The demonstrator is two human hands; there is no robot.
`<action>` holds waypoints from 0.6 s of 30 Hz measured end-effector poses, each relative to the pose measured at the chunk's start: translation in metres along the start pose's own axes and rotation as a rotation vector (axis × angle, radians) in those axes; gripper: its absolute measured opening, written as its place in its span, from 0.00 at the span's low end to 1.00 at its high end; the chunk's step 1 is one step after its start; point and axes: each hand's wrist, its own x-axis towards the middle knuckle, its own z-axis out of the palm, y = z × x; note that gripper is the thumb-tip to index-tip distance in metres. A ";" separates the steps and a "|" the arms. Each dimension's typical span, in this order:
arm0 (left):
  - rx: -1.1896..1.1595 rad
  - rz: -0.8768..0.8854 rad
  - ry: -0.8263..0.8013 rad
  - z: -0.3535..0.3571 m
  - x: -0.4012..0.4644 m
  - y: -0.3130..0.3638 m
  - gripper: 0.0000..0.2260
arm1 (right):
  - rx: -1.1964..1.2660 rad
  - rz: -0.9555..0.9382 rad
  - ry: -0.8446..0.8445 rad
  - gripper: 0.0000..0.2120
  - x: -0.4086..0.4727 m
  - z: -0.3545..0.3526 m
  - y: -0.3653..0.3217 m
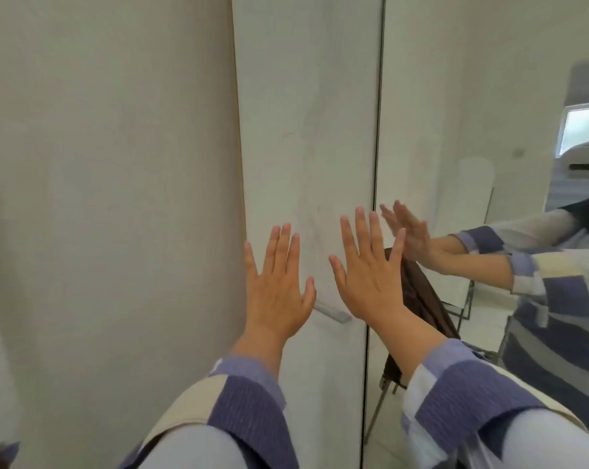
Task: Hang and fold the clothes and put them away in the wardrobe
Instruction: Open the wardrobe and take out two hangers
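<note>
Sleeves in blue, lilac and cream patches fill the bottom of the view, both arms reaching forward. Beyond them the left hand (279, 292) and the right hand (367, 279) are spread flat with fingers wide apart, palms toward the wardrobe door (306, 130), holding nothing; whether the palms actually touch the panel I cannot tell. Between the two hands, low on the door, sits a short pale bar handle (333, 314), which is the obvious place to take hold, since the panel looks stiff, smooth and offers no other purchase. Just right of the door stands a mirror (472, 96), where the hands appear again. Reflected there is a brown garment (421, 299) draped over a chair (soft and limp by the look of it, light enough to lift by the shoulders or collar). No hanger is visible.
</note>
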 end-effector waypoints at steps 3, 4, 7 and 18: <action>-0.054 -0.027 -0.087 0.031 0.008 0.027 0.31 | -0.115 0.034 0.009 0.31 0.008 0.017 0.019; -0.063 -0.010 -0.118 0.044 0.006 0.036 0.31 | -0.146 0.031 0.013 0.31 0.006 0.027 0.028; -0.128 -0.018 -0.211 0.074 0.006 0.058 0.28 | -0.218 -0.005 -0.008 0.31 0.002 0.046 0.045; -0.070 0.074 -0.508 0.131 0.001 0.065 0.23 | -0.412 -0.031 -0.011 0.33 0.004 0.063 0.049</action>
